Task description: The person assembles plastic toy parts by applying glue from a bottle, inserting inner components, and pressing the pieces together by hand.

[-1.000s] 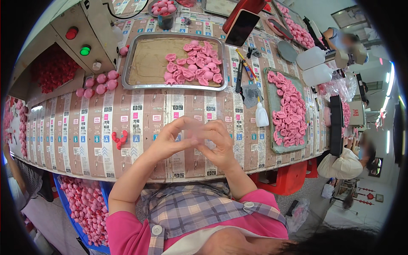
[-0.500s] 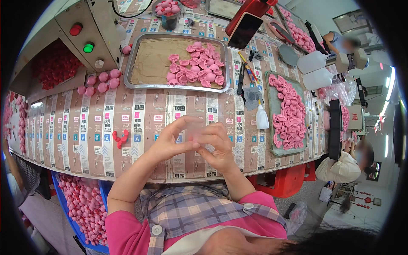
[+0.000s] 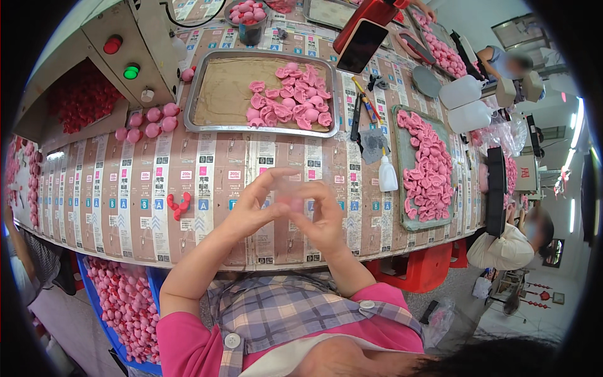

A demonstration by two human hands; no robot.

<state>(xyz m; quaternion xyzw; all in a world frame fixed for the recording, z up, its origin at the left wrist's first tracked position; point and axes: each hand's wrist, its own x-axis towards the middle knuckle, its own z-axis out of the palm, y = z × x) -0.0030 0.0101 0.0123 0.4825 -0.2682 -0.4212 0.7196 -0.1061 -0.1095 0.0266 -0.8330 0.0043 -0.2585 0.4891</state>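
Observation:
Above the near middle of the table, my left hand (image 3: 251, 210) and my right hand (image 3: 323, 217) meet at their fingertips. Between them is a small pink piece (image 3: 290, 202), too blurred to name, with both hands pinched on it. Beyond my hands, a metal tray (image 3: 220, 127) bears pink cupped shells (image 3: 301, 94) and a few rounded pink pieces on brown paper. Left of my left hand lies a little group of red curved pieces (image 3: 180, 206). A white squeeze bottle (image 3: 387, 174) stands right of my right hand.
A green tray (image 3: 427, 223) full of pink shells lies at the right. At the left, a metal machine (image 3: 138, 38) with red and green buttons stands behind several pink balls (image 3: 152, 130). A blue crate (image 3: 103, 308) of pink balls sits below the table. A phone (image 3: 363, 45) leans farther back.
My right fingers have shifted and curve more openly around the pink piece, which shows more now. At the far right edge of the table top, another person's hand has appeared.

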